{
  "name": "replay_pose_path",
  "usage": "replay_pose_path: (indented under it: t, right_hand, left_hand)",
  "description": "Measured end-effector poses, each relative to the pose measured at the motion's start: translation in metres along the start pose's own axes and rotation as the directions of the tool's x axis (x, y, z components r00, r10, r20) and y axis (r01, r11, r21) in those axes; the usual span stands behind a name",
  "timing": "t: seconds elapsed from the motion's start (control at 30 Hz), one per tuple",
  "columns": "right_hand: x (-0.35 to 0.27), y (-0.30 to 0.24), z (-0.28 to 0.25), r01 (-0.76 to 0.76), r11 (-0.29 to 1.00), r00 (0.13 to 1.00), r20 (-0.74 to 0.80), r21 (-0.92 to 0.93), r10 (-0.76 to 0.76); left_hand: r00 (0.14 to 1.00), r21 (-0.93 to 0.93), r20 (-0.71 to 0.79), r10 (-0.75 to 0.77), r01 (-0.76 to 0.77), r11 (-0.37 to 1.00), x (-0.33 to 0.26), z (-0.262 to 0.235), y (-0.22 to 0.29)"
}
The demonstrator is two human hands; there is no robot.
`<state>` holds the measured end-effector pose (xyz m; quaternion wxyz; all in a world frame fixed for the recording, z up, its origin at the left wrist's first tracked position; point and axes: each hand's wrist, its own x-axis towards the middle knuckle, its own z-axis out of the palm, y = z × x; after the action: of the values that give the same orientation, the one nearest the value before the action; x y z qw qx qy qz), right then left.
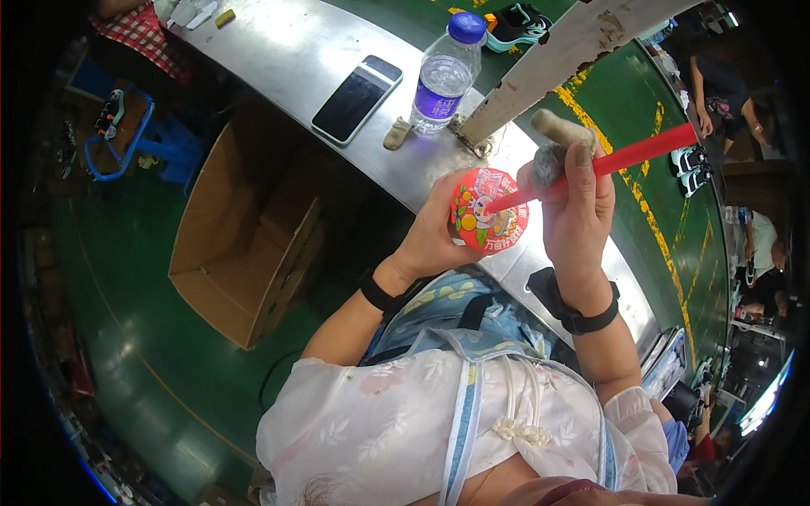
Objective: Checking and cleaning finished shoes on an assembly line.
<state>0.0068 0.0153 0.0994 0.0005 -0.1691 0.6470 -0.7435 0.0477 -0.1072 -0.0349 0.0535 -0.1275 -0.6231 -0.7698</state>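
My left hand [422, 236] is wrapped round a drink cup with a red, fruit-patterned sealed top [492, 229]. Between the thumb and fingers of my right hand [582, 223] is a thick red straw [645, 152]. It slants down to the left, and its lower end meets the cup's top near the middle; whether it has gone through the film I cannot tell. A beige finger cover [564, 129] and a grey one [548, 164] sit on fingers of my right hand. Each wrist has a black band.
On the metal table [287, 42] lie a phone [358, 99] and a small beige finger cover [396, 133], beside a water bottle [445, 74] with a blue cap. A worn metal post [540, 72] rises close by. An open cardboard box [240, 236] stands at left, near a blue stool [169, 139].
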Motion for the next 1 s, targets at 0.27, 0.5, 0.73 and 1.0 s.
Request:
replay_pose_path:
  t: [0.27, 0.5, 0.73, 1.0]
  right_hand:
    - [-0.007, 0.015, 0.006, 0.194, 0.948, 0.98, 0.015, -0.252, -0.196]
    - [-0.002, 0.002, 0.015, 0.146, 0.964, 0.989, 0.071, -0.221, -0.133]
    - [0.016, -0.064, 0.016, 0.224, 0.926, 0.913, 0.267, 0.303, -0.308]
    - [0.011, -0.089, -0.019, 0.193, 0.92, 0.974, 0.045, 0.342, -0.221]
  left_hand:
    - [0.999, 0.057, 0.02, 0.025, -0.026, 0.998, 0.003, 0.005, -0.001]
    - [0.999, 0.011, 0.033, -0.013, 0.013, 1.0, -0.002, 0.004, 0.005]
    - [0.999, 0.005, 0.045, -0.011, 0.011, 1.0, -0.006, -0.015, 0.046]
    - [0.998, -0.1, 0.06, -0.019, 0.025, 0.995, -0.019, -0.022, 0.085]
